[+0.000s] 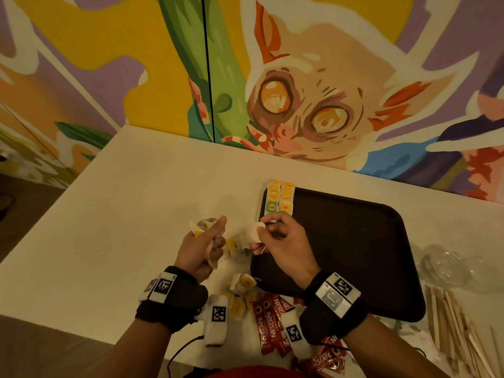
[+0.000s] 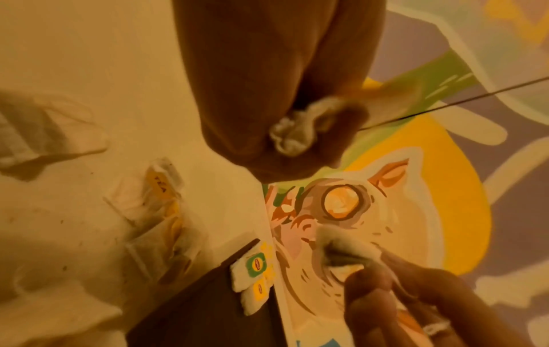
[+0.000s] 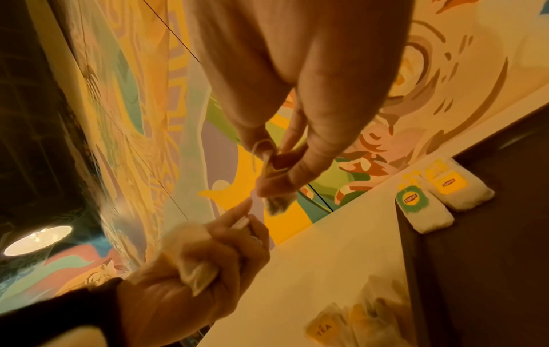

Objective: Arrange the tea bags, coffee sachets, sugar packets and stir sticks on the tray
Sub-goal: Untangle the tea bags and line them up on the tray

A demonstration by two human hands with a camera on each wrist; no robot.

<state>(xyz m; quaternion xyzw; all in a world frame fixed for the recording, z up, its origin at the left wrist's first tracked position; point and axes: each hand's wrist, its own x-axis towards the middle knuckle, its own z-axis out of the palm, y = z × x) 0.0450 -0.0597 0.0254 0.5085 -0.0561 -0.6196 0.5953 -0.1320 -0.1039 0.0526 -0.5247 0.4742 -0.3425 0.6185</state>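
- Holding a crumpled bunch of tea bags (image 1: 200,227), the left hand (image 1: 200,248) has its fingers curled round them in a closed grip; how many are in the bunch cannot be told.
- Just right of that grip, the right hand (image 1: 281,241) pinches one tea bag (image 1: 257,231) between thumb and fingertips, its string looping under the fingers.
- Beyond the right grip, two short rows of tea bags (image 1: 279,199) lie side by side on the far left corner of the dark tray (image 1: 354,241); the nearest one carries a green label.
- Between and below both grips, loose tea bags (image 1: 242,291) lie scattered on the worktop (image 1: 122,214), count unclear.
- Nearer the person than the grips, several red coffee sachets (image 1: 268,323) lie under the wrists.
- Far right of the right grip, a heap of wooden stir sticks (image 1: 450,323) lies beside the tray.
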